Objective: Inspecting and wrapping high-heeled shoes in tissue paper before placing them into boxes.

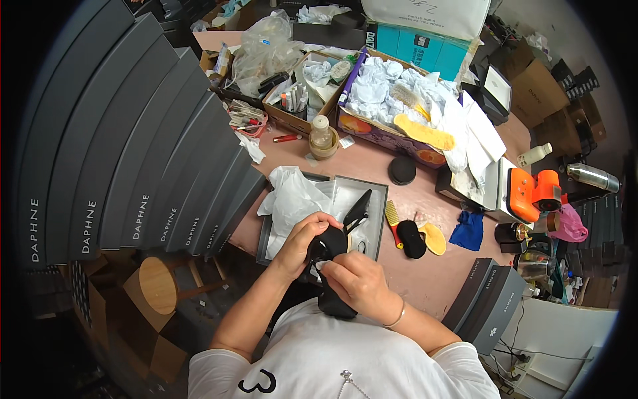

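Note:
My left hand (300,241) grips a black shoe (330,266) by its upper part, close to my chest. My right hand (357,279) presses a small white piece (323,265) against the shoe's inside while also holding the shoe. Just beyond my hands lies an open grey shoe box (372,219) lined with white tissue paper (296,196). A second black high-heeled shoe (357,211) rests in that box.
A tall stack of dark grey shoe boxes (133,153) fills the left. On the pink table (432,272) lie a brush (393,223), black and yellow insoles (422,238), a blue cloth (468,229), an orange tool (535,193) and cardboard boxes of white paper (399,93). Two grey boxes (488,299) stand at the right.

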Demonstrator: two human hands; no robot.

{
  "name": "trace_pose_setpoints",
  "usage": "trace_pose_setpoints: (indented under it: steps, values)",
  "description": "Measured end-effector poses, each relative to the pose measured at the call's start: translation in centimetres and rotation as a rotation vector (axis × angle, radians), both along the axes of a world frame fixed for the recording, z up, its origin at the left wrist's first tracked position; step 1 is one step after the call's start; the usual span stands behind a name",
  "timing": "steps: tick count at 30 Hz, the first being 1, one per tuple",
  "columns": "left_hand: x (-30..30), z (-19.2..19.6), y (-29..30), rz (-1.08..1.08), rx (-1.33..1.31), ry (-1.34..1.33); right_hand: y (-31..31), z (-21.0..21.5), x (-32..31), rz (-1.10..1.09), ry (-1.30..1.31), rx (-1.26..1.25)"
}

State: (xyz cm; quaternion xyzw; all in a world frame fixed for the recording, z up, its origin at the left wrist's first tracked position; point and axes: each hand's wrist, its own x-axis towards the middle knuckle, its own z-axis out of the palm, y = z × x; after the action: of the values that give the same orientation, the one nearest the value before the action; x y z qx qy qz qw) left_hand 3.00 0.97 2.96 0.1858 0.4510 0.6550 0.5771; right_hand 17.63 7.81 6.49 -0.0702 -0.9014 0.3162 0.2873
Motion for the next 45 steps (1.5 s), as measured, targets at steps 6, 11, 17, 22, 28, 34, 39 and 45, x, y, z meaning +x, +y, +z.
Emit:
trace_pose_setpoints:
  steps: [6,11,17,22,28,34,39,45]
  values:
    - [-0.1,1.0,0.4,-0.005,0.030,0.018,0.5,-0.1,-0.2,-0.043,0.117,-0.121]
    - [-0.1,1.1,0.5,-0.024,0.005,0.008,0.7,0.1,-0.3,-0.087,0.066,-0.032]
    - [-0.4,0.0,0.6,-0.018,0.009,0.021,0.4,0.1,-0.4,-0.025,0.007,-0.015]
    - [-0.1,0.4,0.6,-0.020,-0.014,0.018,0.8,-0.3,-0.8,-0.111,0.057,-0.156]
    - [-0.3,0.3,0.5,0.012,-0.007,0.017,0.5,0.2,-1.0,-0.130,0.010,0.059]
    - [-0.2,-0.3,0.3,-0.012,-0.011,-0.032,0.6,-0.2,-0.7,-0.113,0.058,0.079]
    - [-0.1,-0.4,0.3,0.030,0.006,-0.019,0.3,-0.5,-0.2,-0.103,0.038,0.020]
    - [-0.1,-0.2,0.2,0.018,-0.011,-0.004,0.5,0.1,-0.1,-0.068,-0.022,0.002]
